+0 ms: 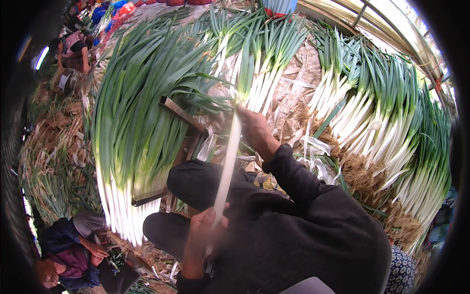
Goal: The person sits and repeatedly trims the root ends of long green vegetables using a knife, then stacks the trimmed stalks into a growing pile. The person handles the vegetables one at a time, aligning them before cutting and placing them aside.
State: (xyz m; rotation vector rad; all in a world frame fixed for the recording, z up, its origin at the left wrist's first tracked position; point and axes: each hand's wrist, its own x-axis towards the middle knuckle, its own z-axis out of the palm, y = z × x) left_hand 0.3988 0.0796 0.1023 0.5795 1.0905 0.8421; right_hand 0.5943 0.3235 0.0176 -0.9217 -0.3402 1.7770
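A long green onion (228,161) with a bare white stalk slants across my lap. My right hand (254,126) grips it near the top of the white part, where the green leaves begin. Lower down, my left hand (205,222) is closed around the stalk; motion blur hides its fingertips and the stalk's lower end. Beyond my knees, a thick pile of green onions (141,121) lies in a metal frame (183,114), with white stalks and roots towards the lower left. Peeled-looking green onions (264,84) lie on a sheet just past my right hand.
Bundles of rooted green onions (367,110) line the right side. Torn pale skins (317,145) litter the brown sheet (293,92). One person (77,253) sits at the lower left, another (72,49) farther off at the upper left. Metal rails (361,14) run along the upper right.
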